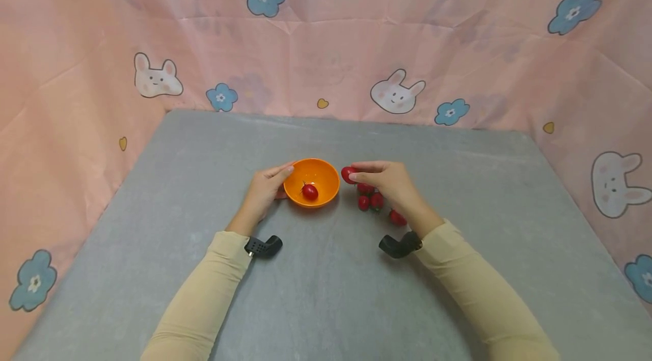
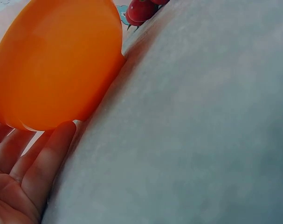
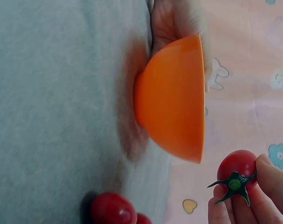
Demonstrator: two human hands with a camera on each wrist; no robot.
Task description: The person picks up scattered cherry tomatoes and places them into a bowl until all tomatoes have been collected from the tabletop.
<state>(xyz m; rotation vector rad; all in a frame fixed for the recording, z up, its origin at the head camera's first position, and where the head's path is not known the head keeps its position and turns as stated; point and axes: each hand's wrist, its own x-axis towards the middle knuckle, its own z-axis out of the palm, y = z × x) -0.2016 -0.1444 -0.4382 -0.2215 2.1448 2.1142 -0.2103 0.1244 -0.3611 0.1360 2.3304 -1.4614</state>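
An orange bowl (image 1: 296, 180) stands upright on the grey table, with one cherry tomato (image 1: 310, 192) inside it. My left hand (image 1: 263, 188) grips the bowl's left side, thumb over the rim and fingers against the outer wall. Just right of the rim, my right hand (image 1: 389, 180) pinches another cherry tomato (image 3: 237, 169) between thumb and fingertips. Its green stalk leaves show in the right wrist view. Beneath and beside the right hand lie several more cherry tomatoes (image 1: 376, 200), partly covered by that hand in the head view.
The grey tabletop (image 1: 316, 293) reaches back to a pink printed cloth (image 1: 326, 38) hanging behind and at both sides. One loose cherry tomato (image 1: 397, 217) lies nearer the right wrist, apart from the cluster. Each wrist wears a black camera mount (image 1: 263, 246).
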